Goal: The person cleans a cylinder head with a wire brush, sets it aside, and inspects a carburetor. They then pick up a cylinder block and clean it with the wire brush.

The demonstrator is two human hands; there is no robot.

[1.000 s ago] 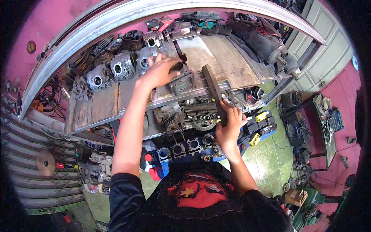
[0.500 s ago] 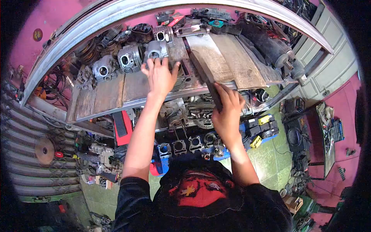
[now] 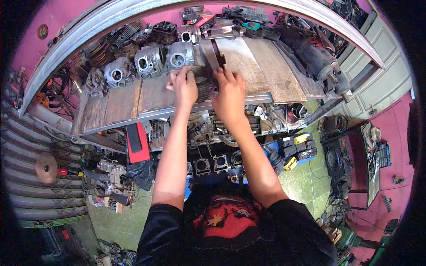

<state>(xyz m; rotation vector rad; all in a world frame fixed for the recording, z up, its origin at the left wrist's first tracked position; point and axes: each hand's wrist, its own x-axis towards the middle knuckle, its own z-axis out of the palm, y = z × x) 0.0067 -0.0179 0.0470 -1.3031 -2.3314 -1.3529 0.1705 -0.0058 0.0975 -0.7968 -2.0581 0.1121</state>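
A dark finned cylinder part [image 3: 205, 88] stands near the front edge of the wooden shelf [image 3: 155, 97], between my two hands. My left hand [image 3: 183, 88] is at its left side, with curled fingers against its rim. On its right side my right hand [image 3: 229, 91] has its fingers bent over the edge; the fingertips are partly hidden. Just behind my left hand sits a silvery engine head [image 3: 179, 55]. A second engine head [image 3: 148, 62] and a third one [image 3: 119, 72] stand in a row to the left.
A dark exhaust muffler [image 3: 310, 57] lies at the shelf's right. More metal parts [image 3: 163, 32] line the back. Below the shelf are a red and black box [image 3: 137, 144], several cylinder blocks [image 3: 220, 163] and yellow-topped boxes [image 3: 301, 138]. A metal frame bar [image 3: 177, 13] arches overhead.
The long dark plank that my right hand held upright is now out of that grip. My right hand has moved left to the cylinder part, and my left hand's fingers have curled in.
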